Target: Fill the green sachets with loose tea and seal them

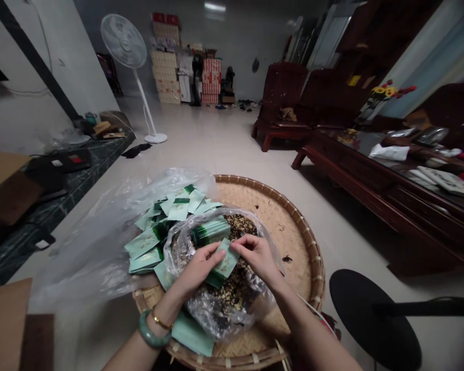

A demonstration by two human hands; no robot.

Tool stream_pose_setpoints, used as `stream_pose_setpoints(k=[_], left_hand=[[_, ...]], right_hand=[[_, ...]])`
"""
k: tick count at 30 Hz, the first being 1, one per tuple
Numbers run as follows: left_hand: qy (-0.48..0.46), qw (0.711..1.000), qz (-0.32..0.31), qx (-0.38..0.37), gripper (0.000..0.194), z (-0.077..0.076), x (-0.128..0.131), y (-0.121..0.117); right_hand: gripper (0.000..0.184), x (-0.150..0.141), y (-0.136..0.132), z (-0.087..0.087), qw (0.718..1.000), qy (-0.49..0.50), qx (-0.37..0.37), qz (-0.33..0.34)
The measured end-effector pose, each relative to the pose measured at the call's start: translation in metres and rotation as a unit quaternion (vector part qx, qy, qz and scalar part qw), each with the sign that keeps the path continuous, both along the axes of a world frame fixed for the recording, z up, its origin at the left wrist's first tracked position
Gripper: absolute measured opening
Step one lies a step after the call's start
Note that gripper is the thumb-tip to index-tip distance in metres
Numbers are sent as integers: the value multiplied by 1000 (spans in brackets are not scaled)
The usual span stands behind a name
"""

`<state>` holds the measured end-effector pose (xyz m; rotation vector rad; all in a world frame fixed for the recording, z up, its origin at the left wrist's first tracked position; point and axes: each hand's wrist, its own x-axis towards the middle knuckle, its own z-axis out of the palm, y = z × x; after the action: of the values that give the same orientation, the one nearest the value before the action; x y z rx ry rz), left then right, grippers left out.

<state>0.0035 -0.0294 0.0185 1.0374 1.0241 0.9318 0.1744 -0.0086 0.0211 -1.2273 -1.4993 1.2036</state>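
Observation:
A pale green printed packet (226,262) is held between my two hands above a clear plastic bag (212,314). My left hand (203,265) grips its left side, thumb on top. With thumb and fingertips, my right hand (255,252) pinches its upper right corner. Inside the bag lie loose dry brown and cream bits (239,224), like dried herbs or tea, and a row of stacked green packets (212,229). More green packets (178,206) are heaped on a large clear plastic sheet (100,242) to the left. All this rests on a round woven bamboo tray (290,226).
A black round stand base (371,314) is close to the tray's right. Cardboard boxes (7,324) are at the left edge. A white standing fan (139,77), dark wooden chairs (286,103) and a long low wooden table (351,170) stand further off.

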Motion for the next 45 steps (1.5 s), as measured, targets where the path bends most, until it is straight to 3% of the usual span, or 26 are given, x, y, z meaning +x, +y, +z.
stream_pose_setpoints(k=[3, 6, 11, 13, 15, 18, 20, 22, 24, 26, 27, 28, 30, 33, 36, 39, 42, 45], left_hand=[[84, 992, 53, 73, 29, 5, -3, 4], [104, 990, 64, 76, 19, 6, -3, 3], [112, 984, 90, 104, 22, -2, 1, -3], [88, 986, 115, 80, 25, -4, -1, -1], [16, 983, 180, 30, 28, -1, -7, 6], [-138, 933, 331, 13, 21, 10, -23, 22], [-214, 896, 389, 20, 14, 17, -34, 29], [-240, 871, 427, 37, 18, 19, -40, 31], [-193, 871, 443, 87, 30, 15, -40, 28], [-26, 894, 413, 172, 30, 6, -36, 23], [95, 902, 352, 229, 24, 1, -33, 21], [216, 892, 273, 289, 19, -4, -30, 20], [413, 818, 141, 375, 15, -12, -25, 21], [589, 699, 63, 402, 16, -19, -20, 25], [653, 632, 48, 415, 16, -24, -20, 27], [667, 602, 59, 435, 13, -26, -20, 25], [662, 604, 71, 438, 14, -23, -20, 23], [617, 657, 79, 426, 13, -16, -23, 21]], right_hand=[[22, -5, -6, 2, 998, -23, 49, 12], [19, -3, -10, 3, 997, -37, 55, 38], [19, 7, -12, 0, 997, -7, -19, 69], [29, 11, -11, 0, 995, 44, -66, 57], [40, 15, -9, 1, 988, 114, -102, 28], [46, 20, -8, 2, 973, 195, -126, -13], [46, 22, -8, 1, 966, 218, -133, -27], [45, 23, -8, -2, 965, 223, -135, -28], [43, 22, -7, -8, 970, 204, -131, -24], [40, 22, -6, -15, 981, 156, -110, -24], [38, 22, -6, -18, 988, 121, -89, -30], [36, 22, -5, -22, 994, 84, -63, -38], [32, 23, -6, -27, 998, 17, -8, -54], [28, 28, -10, -33, 997, -37, 39, -59], [27, 34, -14, -38, 995, -53, 53, -58], [26, 38, -18, -42, 994, -62, 62, -61], [25, 38, -19, -44, 993, -68, 81, -59], [23, 36, -18, -41, 990, -74, 110, -55]])
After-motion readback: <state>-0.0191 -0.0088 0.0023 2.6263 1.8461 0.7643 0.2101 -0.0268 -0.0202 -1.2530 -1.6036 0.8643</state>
